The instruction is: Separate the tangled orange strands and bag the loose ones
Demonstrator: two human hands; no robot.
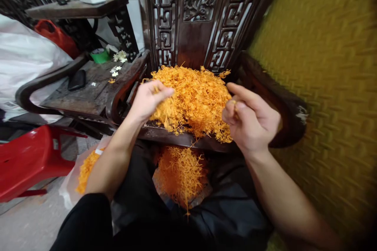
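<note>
A big heap of orange, branching plastic-like pieces (194, 100) covers the seat of a dark carved wooden chair (194, 43). At the heap's left side my left hand (151, 100) is closed round some orange pieces, slightly blurred. By the heap's right edge my right hand (253, 117) pinches a small orange piece between thumb and fingers, its index finger stretched out. Below the seat edge, between the knees, lies a second pile of thin orange stems (184, 170).
Left of the chair, a wooden side seat (82, 102) carries green tape (100, 55), a black pouch (77, 80) and white bits. A red stool (29, 157) and a plastic bag of orange pieces (87, 168) are lower left. A yellow woven surface (330, 86) rises at right.
</note>
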